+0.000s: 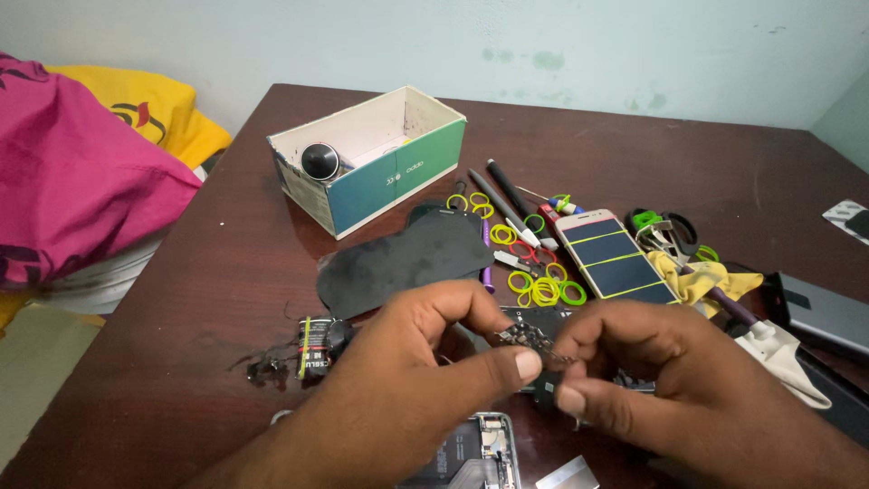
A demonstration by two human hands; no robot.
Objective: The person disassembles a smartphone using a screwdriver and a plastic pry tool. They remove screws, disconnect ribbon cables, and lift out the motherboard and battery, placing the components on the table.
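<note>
While pinched between both hands' fingers [523,364], small dark circuit part [525,337], above opened phone [484,448].

A tiny dark phone part [528,337] with little metal bits was held up over the brown table, pinched between the fingertips of both hands.

One head-worn view, looking down and forward.

We see from just above our own hands [543,380], close at the bottom edge, and face across the bench [226,272] toward the pale wall [543,45] beyond; no second view shares the scene.
</note>
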